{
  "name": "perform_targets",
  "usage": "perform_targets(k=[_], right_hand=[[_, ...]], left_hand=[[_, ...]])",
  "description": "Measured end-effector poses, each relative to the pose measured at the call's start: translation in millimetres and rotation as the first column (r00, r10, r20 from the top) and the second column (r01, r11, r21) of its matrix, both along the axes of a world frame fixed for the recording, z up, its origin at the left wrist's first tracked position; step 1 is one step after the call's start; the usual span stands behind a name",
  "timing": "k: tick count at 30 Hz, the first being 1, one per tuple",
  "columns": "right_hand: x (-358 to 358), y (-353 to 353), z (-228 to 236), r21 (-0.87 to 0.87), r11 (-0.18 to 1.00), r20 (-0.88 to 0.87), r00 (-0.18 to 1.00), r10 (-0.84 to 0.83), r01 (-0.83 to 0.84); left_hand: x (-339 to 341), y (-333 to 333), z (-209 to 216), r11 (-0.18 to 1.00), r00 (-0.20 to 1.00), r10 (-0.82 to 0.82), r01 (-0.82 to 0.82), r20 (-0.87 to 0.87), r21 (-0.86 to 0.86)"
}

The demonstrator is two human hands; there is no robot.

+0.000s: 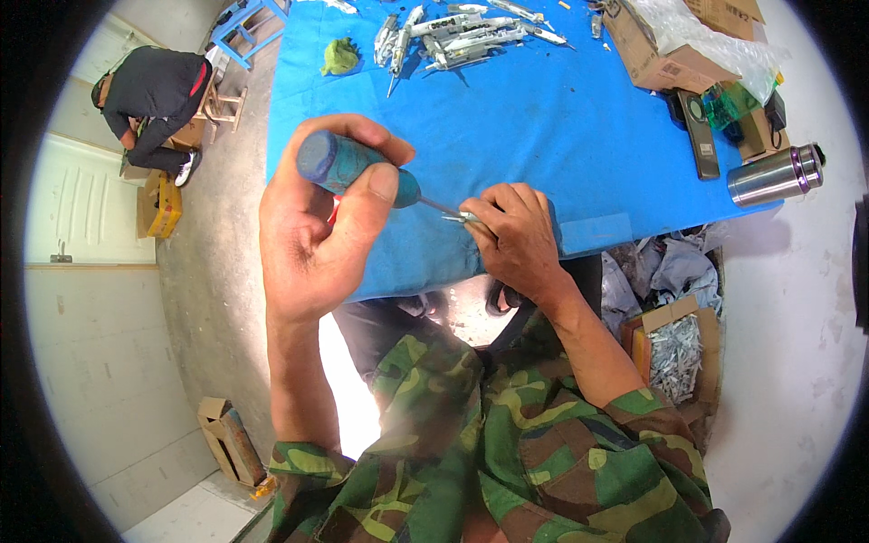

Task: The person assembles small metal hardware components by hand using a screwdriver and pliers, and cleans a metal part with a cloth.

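Observation:
My left hand [312, 258] is wrapped round the blue-green handle of a screwdriver [348, 169]. Its thin shaft slants down to the right, with the tip at a small white part [464, 217]. My right hand [518, 237] pinches that part between thumb and fingers, just above the near edge of the blue-covered table [434, 262]. Most of the part is hidden by the fingers, so its kind does not show. A bit of red shows by the left palm. Farther off lies a pile of slim white and grey parts with thin metal tips [471, 38].
A crumpled yellow-green lump [340, 57] lies left of the pile. On the right stand a cardboard box [665, 59], a dark phone-like device [698, 136] and a steel flask [774, 176]. Below is a box of scraps [674, 357]. Another person [158, 95] sits bent over at far left.

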State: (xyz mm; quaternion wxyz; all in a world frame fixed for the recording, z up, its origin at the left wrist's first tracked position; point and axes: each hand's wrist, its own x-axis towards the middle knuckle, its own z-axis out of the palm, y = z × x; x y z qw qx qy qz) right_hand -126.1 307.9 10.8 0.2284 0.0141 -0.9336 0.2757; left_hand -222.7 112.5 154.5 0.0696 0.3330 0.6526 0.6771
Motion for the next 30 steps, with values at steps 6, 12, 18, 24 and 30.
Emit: perform_targets(k=[6,12,18,24,30], right_hand=[[0,0,1,-0.007,1.000,0.004,1.000,0.003,-0.003],[0,0,2,-0.008,1.000,-0.003,1.000,0.005,-0.005],[-1,0,5,0.000,1.000,0.006,1.000,0.016,-0.016],[-5,12,17,0.025,0.994,0.078,0.992,0.104,-0.106],[-28,10,75,-0.384,0.852,-0.120,0.934,0.335,-0.355]], left_hand=[[-1,-2,-4,0.999,0.999,0.050,-0.050,0.009,-0.001],[-3,3,3,0.992,0.998,0.013,-0.021,-0.059,-0.125],[-9,14,0,0.996,0.996,0.036,-0.042,-0.079,-0.074],[-10,11,6,0.976,0.997,-0.011,-0.007,-0.079,-0.218],[-10,15,15,0.957,0.996,-0.009,-0.016,-0.087,-0.291]])
